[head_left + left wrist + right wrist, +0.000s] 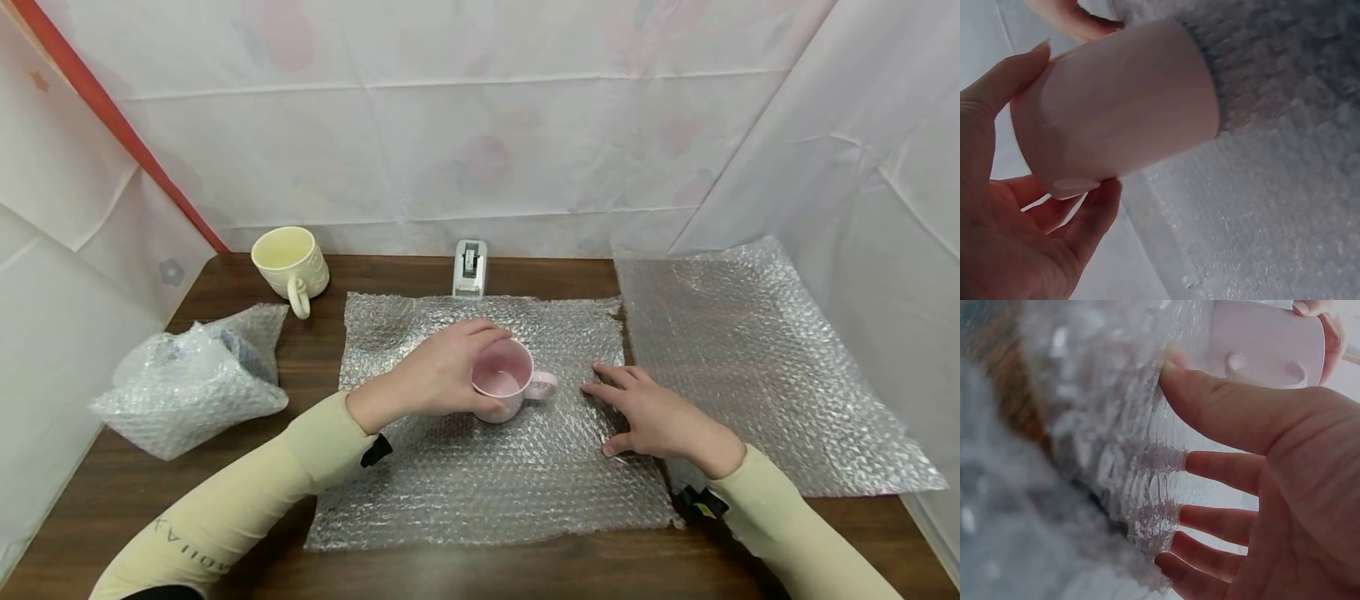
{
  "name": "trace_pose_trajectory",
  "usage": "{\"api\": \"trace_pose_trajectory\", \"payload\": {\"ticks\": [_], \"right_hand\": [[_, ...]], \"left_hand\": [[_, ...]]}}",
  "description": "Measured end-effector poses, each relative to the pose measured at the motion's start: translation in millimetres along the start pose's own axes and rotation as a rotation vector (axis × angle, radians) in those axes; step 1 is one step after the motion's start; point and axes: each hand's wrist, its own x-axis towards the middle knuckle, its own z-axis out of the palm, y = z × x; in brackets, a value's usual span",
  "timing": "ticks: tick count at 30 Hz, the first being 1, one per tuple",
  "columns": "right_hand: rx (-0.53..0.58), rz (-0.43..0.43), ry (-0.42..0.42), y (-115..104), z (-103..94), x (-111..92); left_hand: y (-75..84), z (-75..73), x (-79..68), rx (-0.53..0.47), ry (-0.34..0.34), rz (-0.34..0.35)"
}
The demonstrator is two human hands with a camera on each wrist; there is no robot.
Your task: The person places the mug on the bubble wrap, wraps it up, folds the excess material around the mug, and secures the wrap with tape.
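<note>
A pink mug (pixel 504 379) stands upright on a sheet of bubble wrap (pixel 480 492), its handle toward the right. My left hand (pixel 442 367) grips the mug near its rim, thumb on the near side and fingers around the far side. The left wrist view shows the mug's smooth wall (pixel 1122 106) with its base against the bubble wrap. My right hand (pixel 660 417) is spread, fingertips touching the same sheet close to its right edge. In the right wrist view, its fingers (pixel 1222 469) are extended onto the bubbly surface.
A cream mug (pixel 288 267) stands at the back left. In front of it lies a bubble-wrapped bundle (pixel 195 387). A white tape dispenser (pixel 470 268) sits behind the sheet. More bubble wrap (pixel 765 367) covers the table's right side. Cloth walls (pixel 480 150) enclose the wooden table (pixel 525 571).
</note>
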Motion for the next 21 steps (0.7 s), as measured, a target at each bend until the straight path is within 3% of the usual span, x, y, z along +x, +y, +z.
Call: {"api": "trace_pose_trajectory", "payload": {"ticks": [7, 13, 21], "right_hand": [[-0.003, -0.008, -0.045, -1.9, -14.4, 1.1], [-0.025, -0.044, 0.061, 0.3, -38.4, 5.2], [0.052, 0.042, 0.164, 17.0, -73.0, 25.3]], "left_hand": [[-0.7, 0.1, -1.9, -0.02, -0.004, -0.003], [-1.4, 1.0, -2.2, -0.021, -0.012, -0.003], [-3.5, 0.8, -2.3, -0.028, -0.021, -0.02]]}}
